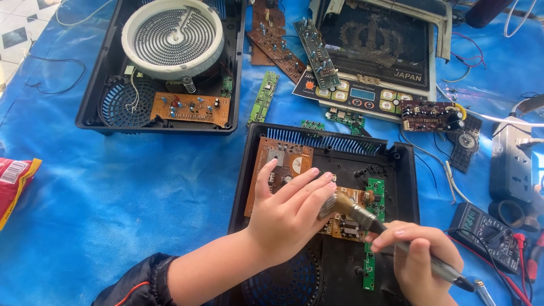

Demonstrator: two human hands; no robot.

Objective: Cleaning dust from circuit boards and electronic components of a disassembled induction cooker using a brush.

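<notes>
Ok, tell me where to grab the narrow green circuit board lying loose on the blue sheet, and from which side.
Take the narrow green board by its two long edges near the middle, coming down from above. It lies flat on the blue sheet, with bare sheet along both long sides. A pinch grip across its narrow width probably avoids the components on top.

A black multimeter (pixel 486 229) lies beside a grey power strip (pixel 511 161).
</notes>
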